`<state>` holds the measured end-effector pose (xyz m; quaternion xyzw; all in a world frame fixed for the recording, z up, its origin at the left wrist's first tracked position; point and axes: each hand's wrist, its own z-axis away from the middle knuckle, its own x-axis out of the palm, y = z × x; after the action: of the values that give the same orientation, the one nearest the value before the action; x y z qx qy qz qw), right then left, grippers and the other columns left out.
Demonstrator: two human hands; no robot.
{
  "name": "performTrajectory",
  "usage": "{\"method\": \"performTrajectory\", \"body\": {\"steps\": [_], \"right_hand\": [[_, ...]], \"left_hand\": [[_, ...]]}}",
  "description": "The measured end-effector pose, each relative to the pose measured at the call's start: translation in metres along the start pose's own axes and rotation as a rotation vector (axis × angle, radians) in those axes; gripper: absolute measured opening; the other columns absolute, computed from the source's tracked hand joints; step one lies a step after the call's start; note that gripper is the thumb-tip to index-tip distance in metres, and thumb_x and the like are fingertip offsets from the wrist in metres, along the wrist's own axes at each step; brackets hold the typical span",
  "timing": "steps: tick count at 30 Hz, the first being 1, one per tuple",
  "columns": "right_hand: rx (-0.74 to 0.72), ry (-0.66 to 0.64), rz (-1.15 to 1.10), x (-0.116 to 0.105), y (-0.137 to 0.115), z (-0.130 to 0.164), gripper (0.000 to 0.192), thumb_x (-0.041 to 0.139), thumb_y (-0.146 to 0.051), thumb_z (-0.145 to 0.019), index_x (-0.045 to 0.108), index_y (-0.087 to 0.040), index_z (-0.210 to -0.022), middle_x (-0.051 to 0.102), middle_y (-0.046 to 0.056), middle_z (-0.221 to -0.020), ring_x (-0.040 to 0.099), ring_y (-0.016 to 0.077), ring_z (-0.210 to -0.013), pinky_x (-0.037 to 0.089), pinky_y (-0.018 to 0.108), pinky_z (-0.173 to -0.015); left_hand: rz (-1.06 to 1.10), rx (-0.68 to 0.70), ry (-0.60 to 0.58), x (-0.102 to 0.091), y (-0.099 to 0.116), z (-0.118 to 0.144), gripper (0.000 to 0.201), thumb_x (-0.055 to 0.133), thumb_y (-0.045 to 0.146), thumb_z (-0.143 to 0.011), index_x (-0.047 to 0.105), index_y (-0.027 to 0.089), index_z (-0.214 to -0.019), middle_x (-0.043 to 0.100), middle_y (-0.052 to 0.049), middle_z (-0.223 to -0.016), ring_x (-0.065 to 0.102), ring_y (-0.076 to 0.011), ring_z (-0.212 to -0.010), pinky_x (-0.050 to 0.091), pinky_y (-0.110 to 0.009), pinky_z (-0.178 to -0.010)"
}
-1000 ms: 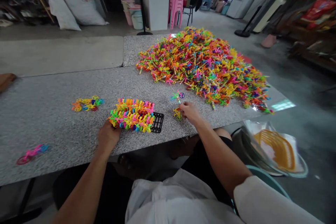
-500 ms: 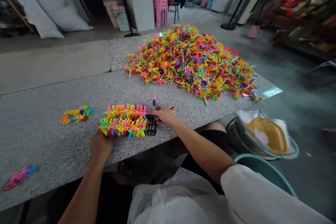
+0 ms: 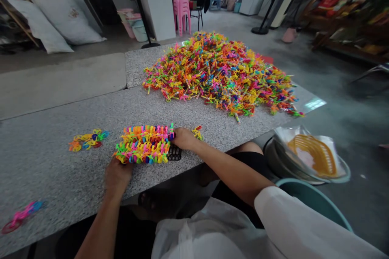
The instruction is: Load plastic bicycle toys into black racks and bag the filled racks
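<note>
A black grid rack [image 3: 175,153] sits on the stone tabletop, packed with rows of small bright plastic toy pieces [image 3: 142,145]. Only its right end shows bare grid. My left hand [image 3: 118,175] grips the rack's near left corner, fingers partly hidden beneath the toys. At the far right end of the rows, my right hand [image 3: 184,138] is closed in a pinch on a small colourful plastic toy [image 3: 172,130], which stands at the end of the far row. Just right of that hand lies a loose yellow and red toy [image 3: 197,132].
A large heap of similar toys [image 3: 219,73] covers the table's far right. Small loose clusters lie left [image 3: 88,139] and near left [image 3: 22,215]. Beside the table's right edge stand a basin with a yellow basket [image 3: 316,156] and a teal bucket [image 3: 316,198].
My right hand has lowered the small toy from just beyond the rack to the end of the far row. My left hand stays on the rack. The view has tilted slightly.
</note>
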<state>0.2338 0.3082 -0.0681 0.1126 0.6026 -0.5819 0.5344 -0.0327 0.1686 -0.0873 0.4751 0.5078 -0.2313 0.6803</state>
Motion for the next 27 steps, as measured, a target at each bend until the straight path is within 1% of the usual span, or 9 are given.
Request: {"method": "performTrajectory", "body": {"steps": [2, 6, 11, 14, 16, 19, 22, 25, 27], "right_hand": [[0.006, 0.012, 0.076, 0.002, -0.001, -0.001, 0.025, 0.065, -0.029, -0.102, 0.084, -0.018, -0.115, 0.084, 0.014, -0.120, 0.078, 0.0243, -0.111, 0.050, 0.024, -0.079], [0.001, -0.036, 0.157, -0.001, -0.004, -0.002, 0.030, 0.063, -0.030, -0.103, 0.084, -0.016, -0.120, 0.082, 0.016, -0.124, 0.079, 0.0265, -0.113, 0.052, 0.026, -0.083], [-0.022, -0.044, 0.238, -0.005, -0.008, 0.001, 0.032, 0.060, -0.025, -0.102, 0.082, -0.017, -0.123, 0.082, 0.016, -0.126, 0.078, 0.0288, -0.116, 0.056, 0.029, -0.087], [-0.029, -0.038, 0.273, -0.003, -0.010, 0.003, 0.032, 0.059, -0.024, -0.102, 0.081, -0.019, -0.124, 0.082, 0.016, -0.125, 0.078, 0.0303, -0.119, 0.058, 0.032, -0.091], [-0.019, -0.028, 0.293, 0.000, -0.012, 0.005, 0.032, 0.059, -0.025, -0.102, 0.080, -0.018, -0.125, 0.082, 0.017, -0.125, 0.078, 0.0315, -0.119, 0.060, 0.034, -0.092], [-0.006, -0.002, 0.308, 0.004, -0.012, 0.009, 0.033, 0.057, -0.028, -0.105, 0.077, -0.018, -0.128, 0.082, 0.018, -0.123, 0.079, 0.0320, -0.116, 0.061, 0.037, -0.092], [-0.017, 0.017, 0.286, 0.007, -0.010, 0.013, 0.035, 0.057, -0.033, -0.106, 0.075, -0.019, -0.132, 0.082, 0.017, -0.122, 0.079, 0.0316, -0.115, 0.062, 0.039, -0.092], [-0.027, 0.037, 0.255, 0.011, -0.011, 0.014, 0.033, 0.057, -0.034, -0.106, 0.076, -0.020, -0.130, 0.083, 0.015, -0.122, 0.079, 0.0313, -0.116, 0.062, 0.039, -0.093], [-0.017, 0.041, 0.247, 0.012, -0.015, 0.015, 0.034, 0.056, -0.032, -0.105, 0.075, -0.019, -0.130, 0.082, 0.016, -0.121, 0.080, 0.0316, -0.115, 0.062, 0.039, -0.092]], "left_hand": [[0.000, -0.025, -0.005, 0.000, 0.000, 0.000, 0.031, 0.053, 0.038, -0.099, 0.075, 0.019, -0.112, 0.077, -0.013, -0.111, 0.073, -0.0361, -0.114, 0.053, -0.037, -0.084], [-0.027, -0.037, 0.003, 0.001, 0.000, 0.000, 0.028, 0.055, 0.037, -0.098, 0.075, 0.019, -0.106, 0.077, -0.013, -0.109, 0.073, -0.0355, -0.109, 0.053, -0.036, -0.082], [-0.019, -0.035, 0.000, 0.001, 0.000, 0.000, 0.027, 0.056, 0.035, -0.098, 0.076, 0.019, -0.107, 0.078, -0.016, -0.112, 0.073, -0.0372, -0.113, 0.054, -0.039, -0.085], [-0.024, -0.021, -0.006, 0.000, 0.001, 0.001, 0.029, 0.055, 0.035, -0.099, 0.077, 0.019, -0.111, 0.078, -0.016, -0.117, 0.073, -0.0371, -0.117, 0.055, -0.040, -0.088], [-0.032, -0.020, -0.011, -0.001, 0.001, 0.001, 0.030, 0.055, 0.036, -0.099, 0.076, 0.019, -0.112, 0.078, -0.016, -0.115, 0.073, -0.0372, -0.115, 0.055, -0.040, -0.086], [-0.048, -0.020, -0.017, -0.002, 0.000, 0.000, 0.032, 0.053, 0.038, -0.100, 0.076, 0.019, -0.109, 0.078, -0.018, -0.110, 0.074, -0.0393, -0.111, 0.056, -0.042, -0.085], [-0.070, -0.005, -0.026, -0.003, -0.001, -0.002, 0.031, 0.051, 0.037, -0.099, 0.076, 0.019, -0.107, 0.078, -0.019, -0.113, 0.073, -0.0408, -0.114, 0.058, -0.045, -0.088], [-0.066, 0.013, -0.018, -0.003, -0.002, -0.004, 0.035, 0.051, 0.041, -0.100, 0.076, 0.020, -0.111, 0.078, -0.020, -0.118, 0.073, -0.0422, -0.118, 0.059, -0.048, -0.090], [-0.058, 0.024, -0.011, -0.003, -0.003, -0.005, 0.038, 0.050, 0.044, -0.100, 0.076, 0.020, -0.114, 0.078, -0.020, -0.118, 0.072, -0.0442, -0.118, 0.060, -0.050, -0.090]]}}
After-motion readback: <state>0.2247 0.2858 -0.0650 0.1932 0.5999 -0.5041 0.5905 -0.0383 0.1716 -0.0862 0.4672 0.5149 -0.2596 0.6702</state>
